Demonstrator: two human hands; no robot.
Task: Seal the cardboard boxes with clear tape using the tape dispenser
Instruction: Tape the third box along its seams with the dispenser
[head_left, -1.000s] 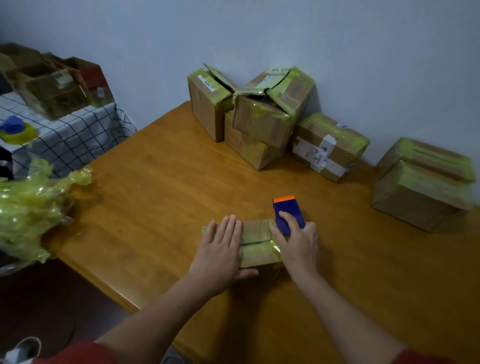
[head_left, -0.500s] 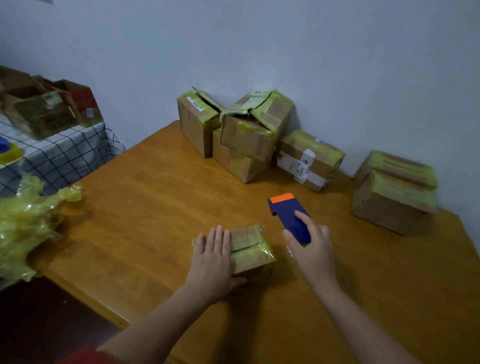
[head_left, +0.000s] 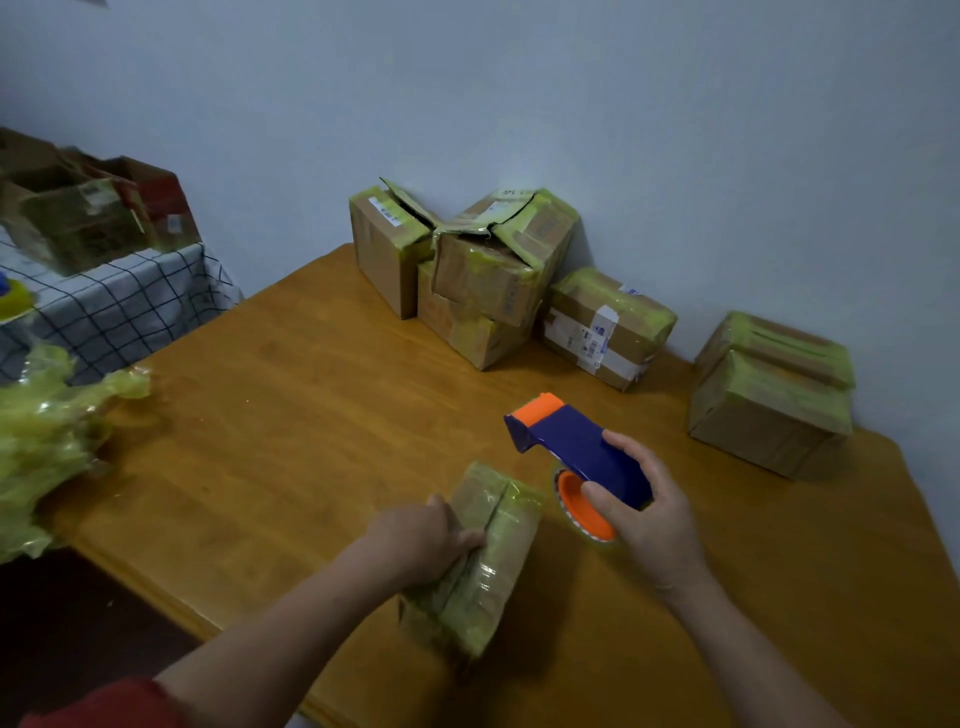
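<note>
**First:** Where is the box that's being taped?

**Second:** A small cardboard box (head_left: 493, 561), already glossy with yellowish tape, is tipped on edge near the front of the wooden table (head_left: 311, 405). The left hand (head_left: 426, 540) steadies it, its grip curled over the top by the seam between the flaps.

**First:** And the tape dispenser?

**Second:** The blue and orange tape dispenser (head_left: 576, 447) is in the right hand (head_left: 644, 525), whose grip is wrapped round the handle. It is raised just beside the box, on its right, and not touching it. I cannot tell whether a strand of tape joins the two.

**First:** What could go wrong from here?

**Second:** The box looks like the weak point to me. Only one hand holds it, it is tilted, and it is close to the table's front edge. A hard tug of tape could twist it loose or pull it over the edge, and the shiny wrap looks slippery. The left fingers also lie on the seam, so a strip run along it would bring the cutter close to them.
</note>
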